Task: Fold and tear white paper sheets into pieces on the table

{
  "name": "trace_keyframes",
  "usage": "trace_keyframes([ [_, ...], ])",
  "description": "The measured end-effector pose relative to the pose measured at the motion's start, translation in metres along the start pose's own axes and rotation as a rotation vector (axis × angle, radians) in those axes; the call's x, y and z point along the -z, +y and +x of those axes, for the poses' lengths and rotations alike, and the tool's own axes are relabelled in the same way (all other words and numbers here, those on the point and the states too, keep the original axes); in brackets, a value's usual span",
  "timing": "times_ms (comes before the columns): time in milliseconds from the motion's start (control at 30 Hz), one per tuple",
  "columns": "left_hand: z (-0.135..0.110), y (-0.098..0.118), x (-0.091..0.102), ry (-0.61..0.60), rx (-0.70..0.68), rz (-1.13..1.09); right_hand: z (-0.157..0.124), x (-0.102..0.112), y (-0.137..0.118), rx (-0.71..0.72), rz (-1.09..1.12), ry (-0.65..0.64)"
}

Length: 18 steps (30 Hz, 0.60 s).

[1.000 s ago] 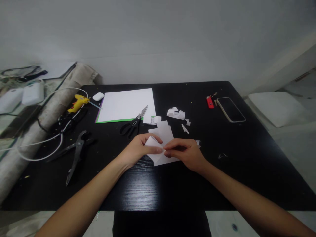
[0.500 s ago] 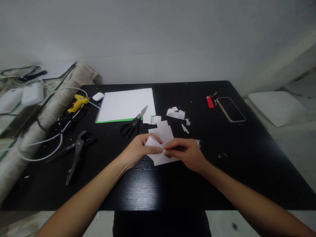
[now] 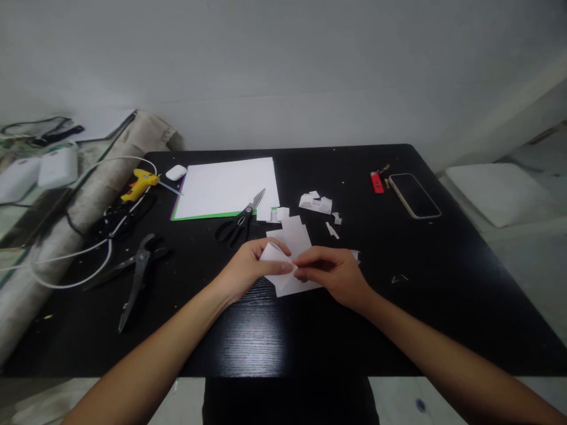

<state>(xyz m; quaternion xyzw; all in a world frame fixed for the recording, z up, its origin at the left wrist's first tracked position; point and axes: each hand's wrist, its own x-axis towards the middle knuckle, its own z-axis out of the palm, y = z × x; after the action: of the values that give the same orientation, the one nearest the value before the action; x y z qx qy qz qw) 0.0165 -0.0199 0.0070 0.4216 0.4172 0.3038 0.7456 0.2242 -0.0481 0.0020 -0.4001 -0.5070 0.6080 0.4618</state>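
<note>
A white cut paper piece [image 3: 293, 239] lies on the black table [image 3: 443, 283] in front of me, partly folded up at its near end. My left hand [image 3: 250, 268] pinches the folded flap from the left, thumb on top. My right hand [image 3: 334, 273] pinches the same paper from the right, fingers curled. The fingertips of both hands meet at the fold. Black-handled scissors [image 3: 239, 221] lie just behind my left hand.
A white sheet on green and purple card [image 3: 228, 188] lies at the back, paper scraps [image 3: 316, 203] to its right. A phone [image 3: 414, 195] and red lighter [image 3: 377, 182] sit far right. A yellow glue gun [image 3: 139, 183], pliers [image 3: 137, 271] and cables lie at left.
</note>
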Motion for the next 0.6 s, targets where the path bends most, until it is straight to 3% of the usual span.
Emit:
trace_keyframes([
  [600, 0.0002, -0.0009, -0.0003, -0.033, 0.029, -0.016, -0.0001, 0.0009, -0.0021, 0.011, -0.028, -0.018],
])
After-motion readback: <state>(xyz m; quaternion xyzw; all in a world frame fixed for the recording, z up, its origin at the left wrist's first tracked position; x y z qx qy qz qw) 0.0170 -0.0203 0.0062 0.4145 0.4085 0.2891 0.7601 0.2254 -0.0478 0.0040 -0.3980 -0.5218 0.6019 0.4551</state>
